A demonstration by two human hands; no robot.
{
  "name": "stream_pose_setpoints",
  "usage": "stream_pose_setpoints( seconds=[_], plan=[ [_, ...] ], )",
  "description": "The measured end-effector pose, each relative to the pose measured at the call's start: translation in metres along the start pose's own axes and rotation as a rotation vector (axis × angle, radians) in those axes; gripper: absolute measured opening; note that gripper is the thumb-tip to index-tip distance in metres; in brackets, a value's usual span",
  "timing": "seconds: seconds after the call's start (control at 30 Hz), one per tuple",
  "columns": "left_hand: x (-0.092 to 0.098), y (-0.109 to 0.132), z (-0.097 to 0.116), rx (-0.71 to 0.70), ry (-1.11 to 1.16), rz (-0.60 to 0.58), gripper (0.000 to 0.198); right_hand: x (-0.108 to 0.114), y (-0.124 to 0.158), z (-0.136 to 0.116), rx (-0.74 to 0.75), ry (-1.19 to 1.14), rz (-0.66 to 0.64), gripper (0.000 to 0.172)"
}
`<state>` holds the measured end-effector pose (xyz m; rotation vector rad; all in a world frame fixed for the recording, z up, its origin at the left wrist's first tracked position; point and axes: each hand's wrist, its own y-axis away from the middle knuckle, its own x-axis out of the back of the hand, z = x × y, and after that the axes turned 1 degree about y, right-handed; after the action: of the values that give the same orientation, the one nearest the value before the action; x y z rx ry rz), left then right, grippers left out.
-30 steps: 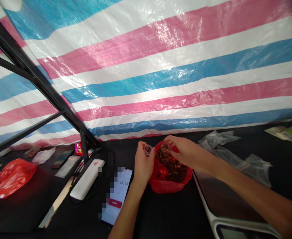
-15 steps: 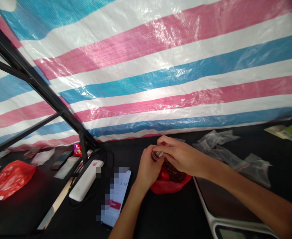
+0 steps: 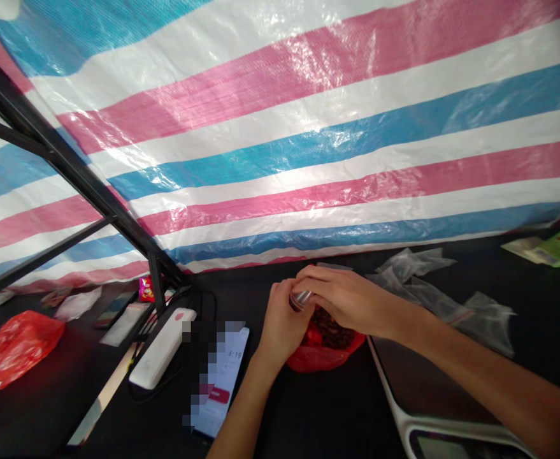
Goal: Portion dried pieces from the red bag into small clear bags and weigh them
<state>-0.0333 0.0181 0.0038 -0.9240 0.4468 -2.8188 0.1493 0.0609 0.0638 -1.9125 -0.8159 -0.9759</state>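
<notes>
A small clear container [image 3: 301,299] is grasped in the joined grip of left hand [image 3: 283,325] and right hand [image 3: 344,296], a red plastic bag [image 3: 322,359] just below, and could be dropped if squeezed unevenly.

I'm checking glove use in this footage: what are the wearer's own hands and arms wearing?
The left hand and right hand are ungloved. No ring, watch or bracelet shows, though some fingers are hidden. No sleeve is clearly visible on either forearm.
</notes>
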Motion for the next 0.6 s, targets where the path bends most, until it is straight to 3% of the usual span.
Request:
stream_pose_setpoints(
  seconds=[0.1,0.27,0.4,0.5,0.6],
  plan=[
    [-0.001,0.001,0.0,-0.035,0.005,0.006,0.017,-0.001,0.0,0.0,0.05,0.012,0.015,0.041],
    [-0.002,0.002,0.001,-0.044,-0.009,0.06,0.023,-0.002,0.002,0.001,-0.056,0.061,-0.01,0.028],
    [-0.001,0.0,-0.002,-0.058,-0.041,0.094,0.016,-0.003,0.003,0.003,-0.06,0.034,0.057,0.042],
    [0.002,-0.003,-0.006,0.019,-0.039,0.149,0.008,0.0,0.004,0.004,-0.09,0.066,0.134,0.058],
    [0.005,-0.005,-0.015,0.102,-0.054,0.207,0.007,0.005,0.007,0.005,-0.162,0.12,0.091,0.054]
  ],
)
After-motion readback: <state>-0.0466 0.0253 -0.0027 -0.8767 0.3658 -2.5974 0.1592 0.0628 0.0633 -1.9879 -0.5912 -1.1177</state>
